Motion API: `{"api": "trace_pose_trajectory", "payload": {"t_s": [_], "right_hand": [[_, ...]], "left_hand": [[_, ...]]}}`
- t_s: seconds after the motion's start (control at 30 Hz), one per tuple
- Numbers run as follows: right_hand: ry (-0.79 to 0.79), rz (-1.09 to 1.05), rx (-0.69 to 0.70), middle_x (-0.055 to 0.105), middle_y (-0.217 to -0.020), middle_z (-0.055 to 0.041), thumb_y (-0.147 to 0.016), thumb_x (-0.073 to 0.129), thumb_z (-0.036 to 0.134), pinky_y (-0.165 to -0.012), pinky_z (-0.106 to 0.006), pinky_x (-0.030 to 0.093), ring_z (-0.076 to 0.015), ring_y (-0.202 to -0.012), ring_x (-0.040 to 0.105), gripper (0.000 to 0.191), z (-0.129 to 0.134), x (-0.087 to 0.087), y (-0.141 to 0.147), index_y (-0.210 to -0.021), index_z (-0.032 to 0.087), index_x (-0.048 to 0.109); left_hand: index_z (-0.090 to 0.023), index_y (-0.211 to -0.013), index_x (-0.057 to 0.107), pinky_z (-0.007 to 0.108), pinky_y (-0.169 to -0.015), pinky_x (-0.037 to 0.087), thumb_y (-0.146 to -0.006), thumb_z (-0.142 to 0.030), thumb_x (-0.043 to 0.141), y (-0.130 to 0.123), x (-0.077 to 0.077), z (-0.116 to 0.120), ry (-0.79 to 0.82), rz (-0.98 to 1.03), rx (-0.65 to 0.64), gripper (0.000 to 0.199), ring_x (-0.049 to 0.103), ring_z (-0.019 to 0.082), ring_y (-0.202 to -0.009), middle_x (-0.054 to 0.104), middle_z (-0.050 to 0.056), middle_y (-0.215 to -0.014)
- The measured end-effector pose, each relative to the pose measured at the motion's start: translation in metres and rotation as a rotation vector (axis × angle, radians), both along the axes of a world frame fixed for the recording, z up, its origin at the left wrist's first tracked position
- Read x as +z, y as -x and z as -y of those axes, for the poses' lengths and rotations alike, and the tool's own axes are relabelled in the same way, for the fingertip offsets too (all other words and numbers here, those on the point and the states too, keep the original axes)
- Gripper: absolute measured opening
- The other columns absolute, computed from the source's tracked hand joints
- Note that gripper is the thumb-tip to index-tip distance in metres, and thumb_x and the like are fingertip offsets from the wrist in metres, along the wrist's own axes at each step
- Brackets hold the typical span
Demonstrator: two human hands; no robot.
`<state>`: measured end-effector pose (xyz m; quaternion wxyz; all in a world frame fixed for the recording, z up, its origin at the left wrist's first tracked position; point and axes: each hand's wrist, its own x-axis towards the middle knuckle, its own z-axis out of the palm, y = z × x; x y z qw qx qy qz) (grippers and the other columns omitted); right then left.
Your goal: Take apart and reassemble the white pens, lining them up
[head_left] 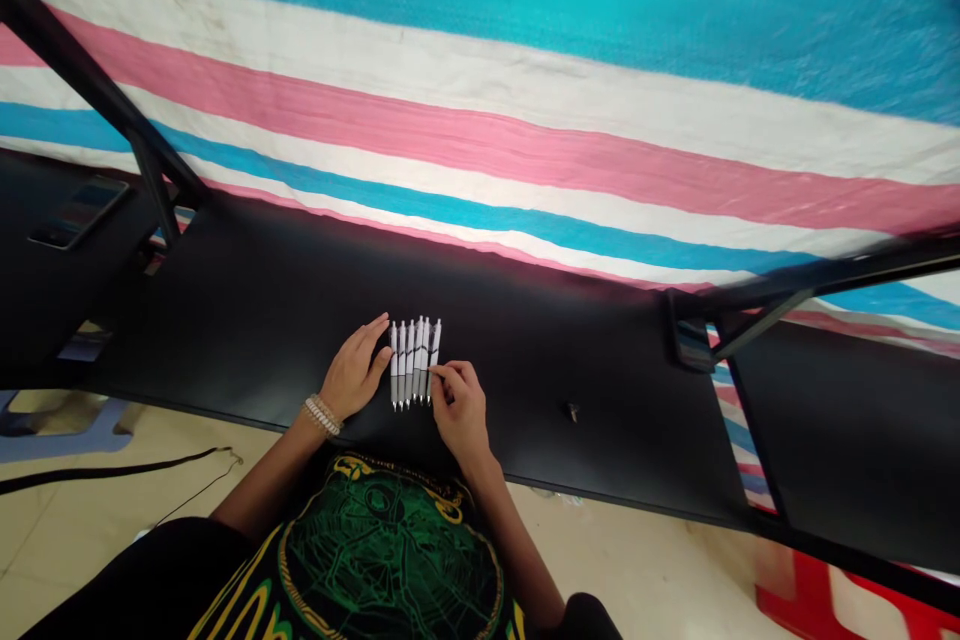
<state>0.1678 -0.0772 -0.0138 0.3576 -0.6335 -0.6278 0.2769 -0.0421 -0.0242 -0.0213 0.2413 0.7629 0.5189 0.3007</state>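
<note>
Black T-shirt [390, 560] with its green print fills the bottom of my view, and my forearms reach out past it to the edge of a black table [247, 290]. My left hand [352, 370] lies open and flat on the tabletop, fingers spread and pointing away from me, just beside the left end of a row of pens [415, 360]. A beaded bracelet [322, 415] circles that wrist.

The pens lie side by side on the table between my two hands, packed close, about six of them, with white barrels and their metal tips toward me. My right hand [459, 410] is curled narrow, its fingers closed in at the right end of the row. They touch the last pen or sit right against it, but I can't tell whether they grip it.

Farther along the table, well to the right, sits a small dark knob [572, 411]. Beyond the table hangs a tarp [480, 130] striped in blue, white and pink, crossed by a black metal bar [90, 70]. Below the table's edge, a black cable [112, 473] lies on the tan floor [82, 440].
</note>
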Motion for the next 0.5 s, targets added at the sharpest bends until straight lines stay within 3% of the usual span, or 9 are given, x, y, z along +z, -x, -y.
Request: {"api": "trace_pose_trajectory", "payload": {"t_s": [0.2, 0.5], "right_hand": [[-0.002, 0.085, -0.142, 0.061, -0.101, -0.0075, -0.096, 0.052, 0.029, -0.070, -0.029, 0.051, -0.0135, -0.071, 0.058, 0.023, 0.0041, 0.0010, 0.0004, -0.106, 0.018, 0.069], [0.078, 0.191, -0.087, 0.063, -0.093, -0.0061, -0.091, 0.051, 0.023, -0.069, -0.030, 0.049, -0.0140, -0.065, 0.057, 0.024, -0.0010, 0.0085, -0.0051, -0.105, 0.019, 0.070]], "left_hand": [[-0.021, -0.144, 0.045, 0.045, -0.117, 0.037, -0.101, -0.037, 0.042, -0.0004, 0.0021, 0.0001, 0.006, 0.047, 0.019, 0.046, 0.047, 0.023, -0.138, 0.050, 0.011, -0.149], [-0.021, -0.137, 0.053, 0.047, -0.113, 0.041, -0.098, -0.035, 0.049, 0.0001, 0.0032, 0.0001, -0.002, 0.163, 0.062, 0.041, 0.053, 0.025, -0.131, 0.057, 0.012, -0.139]]}}
